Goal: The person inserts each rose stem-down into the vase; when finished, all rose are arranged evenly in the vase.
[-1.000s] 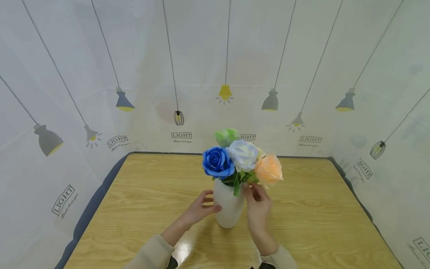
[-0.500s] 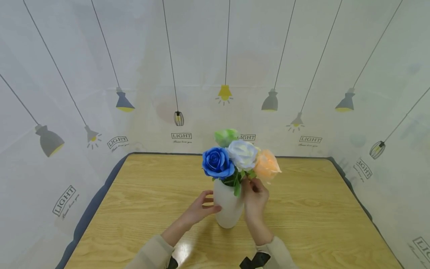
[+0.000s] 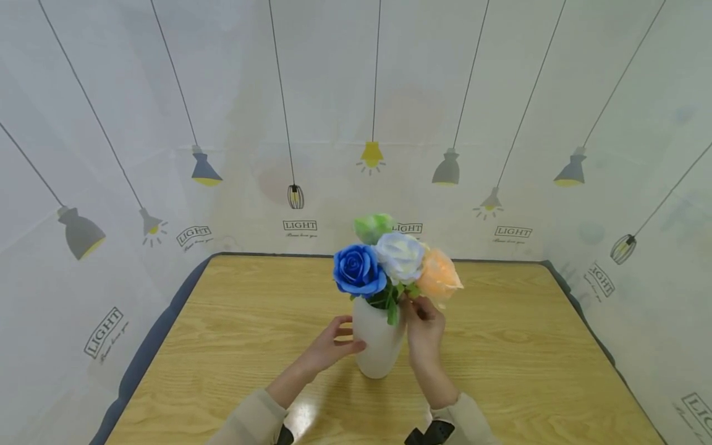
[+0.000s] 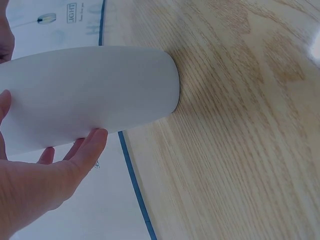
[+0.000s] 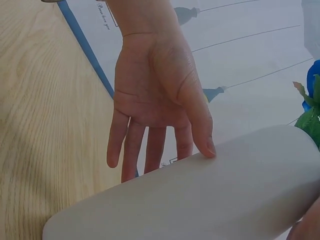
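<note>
A white vase point(image 3: 379, 340) stands on the table, holding artificial flowers. My left hand point(image 3: 328, 346) holds the vase's left side; in the right wrist view, that hand's thumb point(image 5: 204, 135) touches the near wall and its fingers pass behind. At the rim, my right hand point(image 3: 426, 327) pinches below the peach rose point(image 3: 438, 275); its fingertips are partly hidden among leaves. A blue rose point(image 3: 358, 270) leans left, a pale blue-white rose point(image 3: 400, 256) sits in the middle, and a green bloom point(image 3: 374, 228) rises behind. The left wrist view shows the vase's base on the wood.
The wooden table point(image 3: 239, 309) extends around the vase on all sides. Dark blue edging point(image 3: 150, 346) runs along its border. A white cloth point(image 3: 334, 93) printed with hanging lamps encloses the back and both sides.
My right hand and the peach rose have shifted slightly left, closer to the other flowers. My left hand and the vase have stayed nearly still.
</note>
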{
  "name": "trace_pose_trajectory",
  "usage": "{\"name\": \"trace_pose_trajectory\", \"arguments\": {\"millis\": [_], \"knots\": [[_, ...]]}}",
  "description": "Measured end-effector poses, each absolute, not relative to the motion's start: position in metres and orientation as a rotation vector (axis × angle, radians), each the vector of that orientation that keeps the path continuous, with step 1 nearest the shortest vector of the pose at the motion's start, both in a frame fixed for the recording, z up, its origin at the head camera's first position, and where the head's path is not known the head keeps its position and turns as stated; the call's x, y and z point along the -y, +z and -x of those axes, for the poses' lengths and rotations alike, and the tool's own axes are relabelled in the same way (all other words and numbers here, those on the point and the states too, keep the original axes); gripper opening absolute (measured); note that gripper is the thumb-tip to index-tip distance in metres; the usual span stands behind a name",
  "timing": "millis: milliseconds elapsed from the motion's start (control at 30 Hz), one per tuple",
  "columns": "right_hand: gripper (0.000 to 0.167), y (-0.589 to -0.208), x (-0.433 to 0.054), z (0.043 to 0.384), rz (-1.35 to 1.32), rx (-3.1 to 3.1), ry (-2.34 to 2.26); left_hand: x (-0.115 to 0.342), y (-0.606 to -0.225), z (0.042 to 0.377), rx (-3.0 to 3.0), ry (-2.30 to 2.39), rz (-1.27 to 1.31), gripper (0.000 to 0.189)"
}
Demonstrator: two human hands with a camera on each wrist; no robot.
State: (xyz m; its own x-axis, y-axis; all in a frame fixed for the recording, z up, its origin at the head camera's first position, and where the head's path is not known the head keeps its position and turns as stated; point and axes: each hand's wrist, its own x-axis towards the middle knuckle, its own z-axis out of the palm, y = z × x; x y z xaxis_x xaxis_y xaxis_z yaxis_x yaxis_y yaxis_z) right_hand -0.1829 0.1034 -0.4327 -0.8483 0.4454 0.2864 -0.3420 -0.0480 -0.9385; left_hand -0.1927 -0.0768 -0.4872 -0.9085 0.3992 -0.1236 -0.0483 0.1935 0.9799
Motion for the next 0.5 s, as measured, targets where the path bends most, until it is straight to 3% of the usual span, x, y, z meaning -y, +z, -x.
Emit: {"name": "trace_pose_trajectory", "arguments": {"millis": [500], "knots": [[0.013,-0.442,-0.14,0.164,0.057,1.896,1.869,0.079,-0.487,0.193,-2.119,1.757,-0.335,0.063]]}}
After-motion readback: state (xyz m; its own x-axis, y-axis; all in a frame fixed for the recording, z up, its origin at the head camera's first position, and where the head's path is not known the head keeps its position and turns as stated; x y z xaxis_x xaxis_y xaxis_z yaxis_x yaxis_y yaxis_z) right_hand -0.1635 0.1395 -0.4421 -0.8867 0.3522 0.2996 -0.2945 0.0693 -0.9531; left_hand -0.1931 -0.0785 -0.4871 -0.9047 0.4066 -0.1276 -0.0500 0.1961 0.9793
